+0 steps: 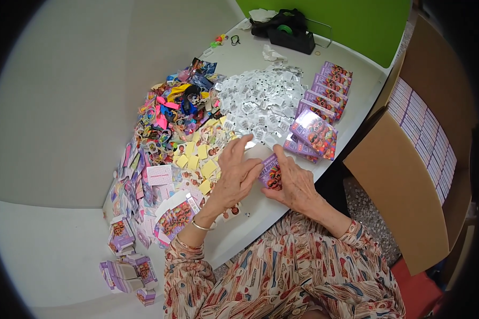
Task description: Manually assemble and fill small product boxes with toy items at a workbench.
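Observation:
A small purple box (pixel 271 173) with colourful cartoon figures on its front is between my hands, close to the table's near edge. My right hand (pixel 297 183) is closed round its right side, thumb at the bottom and fingers at the top. My left hand (pixel 233 175) is beside its left edge, fingertips at the box, with its fingers stretched and apart. Ahead of both hands spreads a heap of small clear packets (pixel 261 101). Similar purple boxes (pixel 316 133) lie overlapped in a row to the right of it.
Colourful trinkets (pixel 170 109), yellow cards (pixel 201 154) and pink packets (pixel 135 181) are piled on the left. Flat purple cartons (pixel 176 218) lie by my left forearm, more boxes (pixel 125 276) at lower left. A black tape dispenser (pixel 292 40) stands at the back. A filled cardboard carton (pixel 394 175) stands right.

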A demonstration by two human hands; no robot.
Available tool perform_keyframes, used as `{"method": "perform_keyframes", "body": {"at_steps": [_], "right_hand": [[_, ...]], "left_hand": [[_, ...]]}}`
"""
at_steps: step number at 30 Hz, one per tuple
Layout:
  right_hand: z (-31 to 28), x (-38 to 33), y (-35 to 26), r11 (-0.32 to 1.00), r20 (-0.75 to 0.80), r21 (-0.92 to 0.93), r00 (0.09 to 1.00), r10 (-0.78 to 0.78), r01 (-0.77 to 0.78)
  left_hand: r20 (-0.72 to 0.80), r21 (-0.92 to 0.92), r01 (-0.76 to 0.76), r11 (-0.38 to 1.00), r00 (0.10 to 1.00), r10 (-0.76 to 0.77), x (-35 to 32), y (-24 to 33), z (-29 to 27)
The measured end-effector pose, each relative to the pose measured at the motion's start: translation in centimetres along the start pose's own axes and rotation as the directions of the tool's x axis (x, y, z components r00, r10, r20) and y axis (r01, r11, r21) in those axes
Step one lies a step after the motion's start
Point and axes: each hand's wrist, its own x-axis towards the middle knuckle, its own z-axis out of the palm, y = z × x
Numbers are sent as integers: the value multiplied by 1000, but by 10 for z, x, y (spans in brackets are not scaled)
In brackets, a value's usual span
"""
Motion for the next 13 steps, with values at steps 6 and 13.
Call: {"method": "perform_keyframes", "body": {"at_steps": [6,13], "right_hand": [[-4,3,2,1000,-9,-5,1000,-2,2],[-3,5,2,989,-94,142,994,47,-33]], "left_hand": [[100,-651,300,698,945,-312,-21,-16,15],[98,-901,300,313,844,-528,-51,1,51]]}}
